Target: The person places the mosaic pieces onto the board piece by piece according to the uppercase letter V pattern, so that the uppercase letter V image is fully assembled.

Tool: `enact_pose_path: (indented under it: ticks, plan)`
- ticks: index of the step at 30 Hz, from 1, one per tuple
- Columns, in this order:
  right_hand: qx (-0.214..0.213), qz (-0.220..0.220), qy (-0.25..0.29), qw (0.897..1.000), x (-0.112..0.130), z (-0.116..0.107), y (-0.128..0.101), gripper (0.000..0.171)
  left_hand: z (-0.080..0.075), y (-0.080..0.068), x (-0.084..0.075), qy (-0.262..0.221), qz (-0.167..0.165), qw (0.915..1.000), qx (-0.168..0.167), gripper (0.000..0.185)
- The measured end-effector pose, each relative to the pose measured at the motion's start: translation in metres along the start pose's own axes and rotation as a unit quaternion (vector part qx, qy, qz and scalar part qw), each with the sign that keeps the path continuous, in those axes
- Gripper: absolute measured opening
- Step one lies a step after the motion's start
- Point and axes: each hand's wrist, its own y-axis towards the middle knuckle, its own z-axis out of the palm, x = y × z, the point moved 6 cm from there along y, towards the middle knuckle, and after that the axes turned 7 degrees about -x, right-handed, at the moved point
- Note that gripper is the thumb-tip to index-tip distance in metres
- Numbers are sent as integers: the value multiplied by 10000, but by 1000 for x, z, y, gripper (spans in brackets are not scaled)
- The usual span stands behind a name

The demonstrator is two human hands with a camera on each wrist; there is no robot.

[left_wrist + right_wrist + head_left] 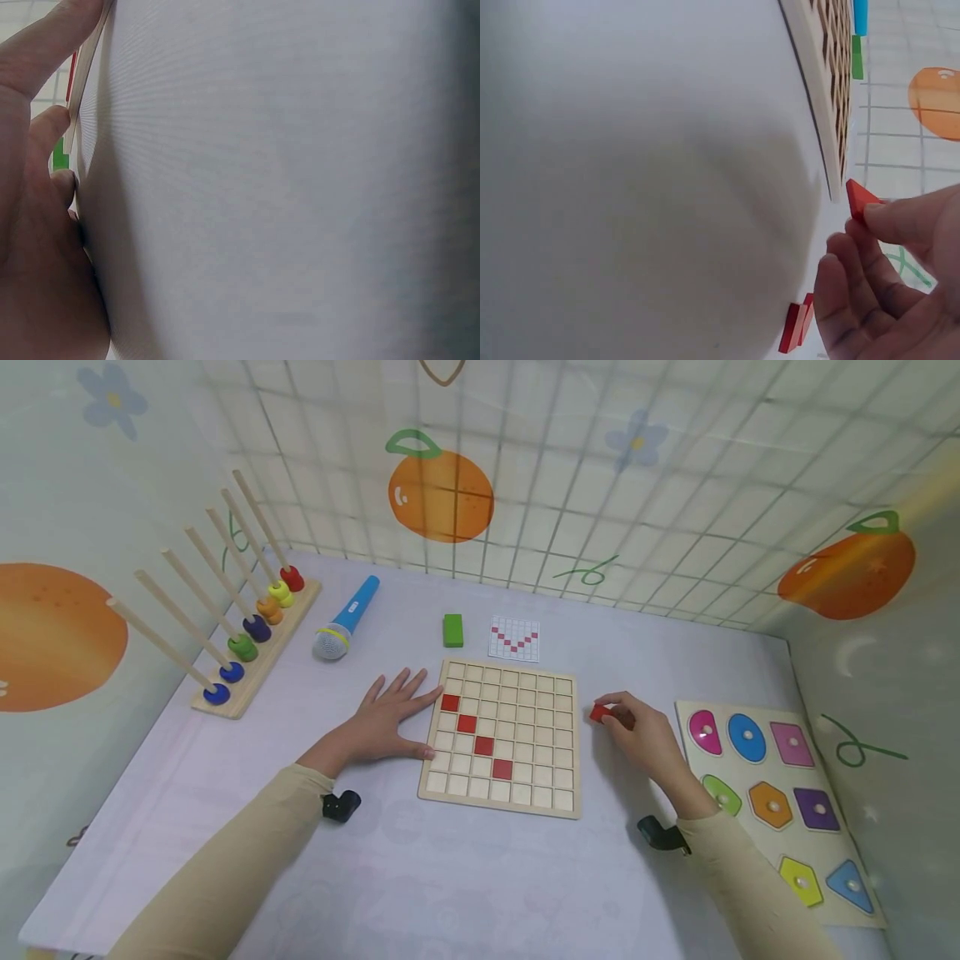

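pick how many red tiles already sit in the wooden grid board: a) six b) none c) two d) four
d: the head view shows four red tiles set in a diagonal line down the wooden grid board, while the right hand pinches another red tile in its fingers beside the board and the left hand rests flat against the board's left edge.
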Motion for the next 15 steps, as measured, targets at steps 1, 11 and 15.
enact_pose_path:
  ticks: [1, 11, 15]
  plan:
    - [5, -11, 35, 10000, 1, -1, -1, 28, 0, 0, 0, -2, -4, 10000, 1, 106]
    - [74, 18, 239, 9997, 10, 0, -5, 23, 2, 1, 2, 32, -35, 10000, 13, 106]
    - [204, -30, 298, 9993, 15, 2, -7, 24, 1, 1, 2, 32, -30, 10000, 9, 106]
